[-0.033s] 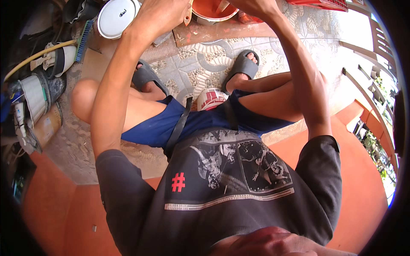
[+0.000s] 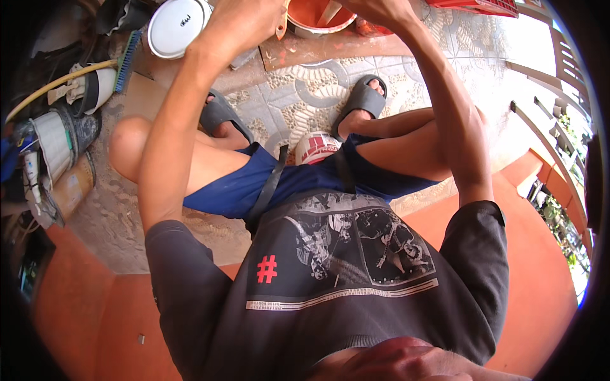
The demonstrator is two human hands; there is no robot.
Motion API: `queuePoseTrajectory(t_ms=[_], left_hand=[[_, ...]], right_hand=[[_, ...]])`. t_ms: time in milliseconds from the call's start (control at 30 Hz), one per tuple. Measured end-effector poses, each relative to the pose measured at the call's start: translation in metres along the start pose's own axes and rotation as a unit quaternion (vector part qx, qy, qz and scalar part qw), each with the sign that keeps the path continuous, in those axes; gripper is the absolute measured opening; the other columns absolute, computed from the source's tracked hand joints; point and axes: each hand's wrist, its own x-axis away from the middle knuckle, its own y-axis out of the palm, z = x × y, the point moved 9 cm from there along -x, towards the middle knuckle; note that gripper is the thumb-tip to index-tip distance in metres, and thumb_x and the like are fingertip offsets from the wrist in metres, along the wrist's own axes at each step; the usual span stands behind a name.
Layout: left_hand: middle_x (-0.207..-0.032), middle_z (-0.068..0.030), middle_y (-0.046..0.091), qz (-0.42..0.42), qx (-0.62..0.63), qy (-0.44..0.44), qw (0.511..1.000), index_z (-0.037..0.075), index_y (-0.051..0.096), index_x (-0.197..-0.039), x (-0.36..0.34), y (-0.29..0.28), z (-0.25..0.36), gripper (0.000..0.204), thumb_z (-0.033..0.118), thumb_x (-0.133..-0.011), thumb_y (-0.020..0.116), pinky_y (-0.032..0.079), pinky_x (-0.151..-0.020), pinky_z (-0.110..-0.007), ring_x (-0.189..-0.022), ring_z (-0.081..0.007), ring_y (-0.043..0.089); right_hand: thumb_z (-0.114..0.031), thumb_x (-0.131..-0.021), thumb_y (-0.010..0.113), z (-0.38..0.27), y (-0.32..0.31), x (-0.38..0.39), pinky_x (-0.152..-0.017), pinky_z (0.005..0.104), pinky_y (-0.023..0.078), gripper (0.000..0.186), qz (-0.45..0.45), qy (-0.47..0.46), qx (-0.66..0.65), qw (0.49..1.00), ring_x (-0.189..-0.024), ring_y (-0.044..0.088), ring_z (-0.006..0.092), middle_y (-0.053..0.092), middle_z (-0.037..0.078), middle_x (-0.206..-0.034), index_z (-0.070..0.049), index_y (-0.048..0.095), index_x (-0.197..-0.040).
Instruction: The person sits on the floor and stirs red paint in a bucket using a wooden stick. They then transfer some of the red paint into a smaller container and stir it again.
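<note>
On a patterned tile floor [image 2: 279,95], we see a person with knees spread and both arms stretched toward the top edge. The pail [image 2: 321,30] of orange paint [image 2: 306,13] stands between the hands on a brown board [image 2: 343,49], its far side out of frame. A pale stick [image 2: 331,11] slants inside it. The left hand [image 2: 244,24] is left of the pail, the end of a wooden handle [image 2: 281,26] showing right beside its fingers; the edge crops their tips, and we cannot tell whether they grasp it. The right hand [image 2: 380,9] is above the pail's right side, near the stick; its fingers run out of view, so we cannot tell their state either. We find a white lid [image 2: 175,35] beyond the left wrist, a red crate [image 2: 476,5] at upper right, and a white-and-red tub [image 2: 318,146] between the thighs, near the gray sandals [image 2: 354,105].
</note>
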Motion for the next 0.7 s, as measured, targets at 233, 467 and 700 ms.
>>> queuePoseTrajectory(t_ms=[233,467,700], left_hand=[[-0.11,-0.0148,0.065,0.001,0.003,0.023,1.0,0.01,0.059,-0.126,-0.012,0.022,-0.009,0.031,0.017,-0.095,0.061,0.056,-0.084,-0.049,-0.098,-0.0388,0.067],[-0.096,-0.0183,0.065,-0.006,0.041,0.013,0.999,0.002,0.063,-0.105,0.001,0.011,0.004,0.018,0.008,-0.089,0.057,0.055,-0.079,-0.047,-0.091,-0.0376,0.068],[-0.099,-0.0208,0.066,0.002,0.029,0.031,0.999,-0.001,0.063,-0.106,-0.01,0.01,0.011,0.02,0.008,-0.089,0.057,0.056,-0.079,-0.048,-0.092,-0.0392,0.068]], right_hand=[[-0.024,-0.086,0.068,0.018,0.003,-0.007,-0.066,0.0426,0.052,0.02,0.082,-0.099,-0.126,0.984,-0.077,0.068,0.0317,0.069,0.012,-0.085,-0.009,0.071,-0.099],[-0.023,-0.085,0.066,0.006,0.008,0.001,-0.064,0.0472,0.054,0.016,0.089,-0.116,0.011,0.989,-0.072,0.067,0.0364,0.066,0.016,-0.075,-0.008,0.063,-0.088],[-0.021,-0.084,0.067,0.014,-0.009,0.004,-0.068,0.0447,0.054,0.017,0.04,-0.033,-0.14,0.989,-0.078,0.068,0.0343,0.066,0.016,-0.08,-0.005,0.066,-0.09]])
